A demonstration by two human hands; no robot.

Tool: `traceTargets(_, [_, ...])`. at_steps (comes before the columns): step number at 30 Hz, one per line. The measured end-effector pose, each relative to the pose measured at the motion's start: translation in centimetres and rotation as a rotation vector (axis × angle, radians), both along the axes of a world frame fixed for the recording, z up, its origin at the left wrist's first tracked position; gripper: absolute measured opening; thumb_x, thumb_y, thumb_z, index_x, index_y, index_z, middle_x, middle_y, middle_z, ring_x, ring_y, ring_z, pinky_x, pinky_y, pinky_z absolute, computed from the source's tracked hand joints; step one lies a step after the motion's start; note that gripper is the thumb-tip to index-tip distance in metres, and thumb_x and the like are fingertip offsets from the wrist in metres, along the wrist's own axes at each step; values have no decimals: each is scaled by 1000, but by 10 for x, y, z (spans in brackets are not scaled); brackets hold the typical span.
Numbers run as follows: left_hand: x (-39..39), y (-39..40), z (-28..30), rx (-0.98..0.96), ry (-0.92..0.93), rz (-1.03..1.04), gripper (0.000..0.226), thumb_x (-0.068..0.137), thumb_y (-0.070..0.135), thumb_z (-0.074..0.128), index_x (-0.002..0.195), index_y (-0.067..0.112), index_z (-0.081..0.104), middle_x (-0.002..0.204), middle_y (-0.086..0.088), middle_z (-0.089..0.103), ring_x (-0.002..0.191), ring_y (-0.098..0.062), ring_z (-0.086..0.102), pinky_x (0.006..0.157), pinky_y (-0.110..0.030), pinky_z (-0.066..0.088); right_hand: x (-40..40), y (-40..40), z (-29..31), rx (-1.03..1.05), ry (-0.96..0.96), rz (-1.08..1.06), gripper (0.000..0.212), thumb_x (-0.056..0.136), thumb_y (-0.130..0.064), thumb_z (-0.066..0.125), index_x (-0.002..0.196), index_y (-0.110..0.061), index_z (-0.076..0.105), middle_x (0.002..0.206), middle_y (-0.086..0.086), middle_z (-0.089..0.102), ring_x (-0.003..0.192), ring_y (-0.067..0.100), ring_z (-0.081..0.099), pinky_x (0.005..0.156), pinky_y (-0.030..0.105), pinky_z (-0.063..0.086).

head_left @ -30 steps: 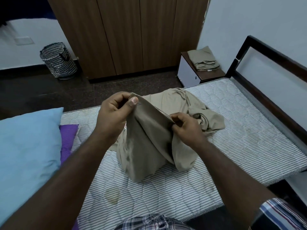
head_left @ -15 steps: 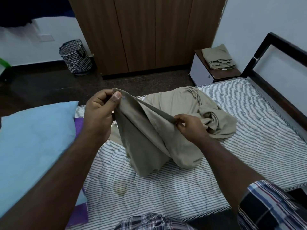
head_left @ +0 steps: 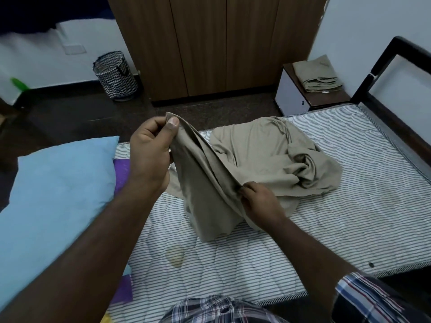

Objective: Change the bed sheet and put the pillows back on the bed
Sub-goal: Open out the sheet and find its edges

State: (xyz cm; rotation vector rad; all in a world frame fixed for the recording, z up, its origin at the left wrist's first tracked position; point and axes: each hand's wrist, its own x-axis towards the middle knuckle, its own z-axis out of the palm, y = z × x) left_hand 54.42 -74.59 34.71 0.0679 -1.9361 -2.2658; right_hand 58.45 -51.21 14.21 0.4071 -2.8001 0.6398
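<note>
A beige bed sheet [head_left: 268,157] lies bunched on the bare striped mattress [head_left: 349,217]. My left hand [head_left: 151,150] pinches one edge of the sheet between thumb and fingers and holds it up. Lower and to the right, my right hand [head_left: 258,201] grips the same edge, so the cloth stretches between both hands and hangs down in a fold. A light blue pillow [head_left: 53,194] rests at the left end of the mattress, with a purple pillow [head_left: 121,173] mostly hidden under it.
A folded beige cloth [head_left: 319,75] sits on a small bedside table [head_left: 303,94] beyond the bed. The dark bed frame [head_left: 382,61] runs along the right. A zigzag-patterned basket [head_left: 115,75] stands on the dark floor by the wooden wardrobe [head_left: 210,43].
My left hand has lifted the sheet edge higher and leftward while my right hand has slid lower along it, stretching the edge. The view has shifted left.
</note>
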Motion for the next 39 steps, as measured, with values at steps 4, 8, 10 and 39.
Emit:
traceTargets(4, [2, -3, 6, 16, 9, 22, 21, 98, 17, 63, 79, 22, 70, 74, 3, 65, 71, -12, 59, 58, -26, 49, -14, -7, 4, -244, 6, -174, 29, 83, -29, 50, 95, -10, 68, 93, 9, 59, 82, 28, 59, 70, 38, 49])
traceTargets(8, [0, -11, 8, 31, 1, 70, 21, 98, 17, 63, 79, 23, 71, 75, 4, 66, 71, -10, 60, 57, -27, 49, -23, 1, 13, -210, 137, -198, 9, 81, -9, 52, 82, -4, 60, 82, 13, 50, 68, 32, 51, 55, 44, 47])
traceTargets(10, [-4, -13, 9, 59, -7, 104, 16, 97, 17, 63, 83, 20, 69, 76, 3, 66, 71, -9, 60, 56, -26, 50, -22, -1, 10, -117, 179, -107, 9, 80, -6, 49, 75, -2, 55, 79, 13, 47, 67, 28, 47, 50, 43, 44])
traceTargets(39, [20, -8, 27, 57, -29, 51, 18, 100, 14, 58, 84, 17, 66, 73, 5, 68, 70, -8, 63, 57, -25, 51, -31, -40, -21, -72, -47, -200, 33, 79, -34, 52, 84, -8, 71, 86, 14, 58, 75, 37, 56, 61, 44, 52])
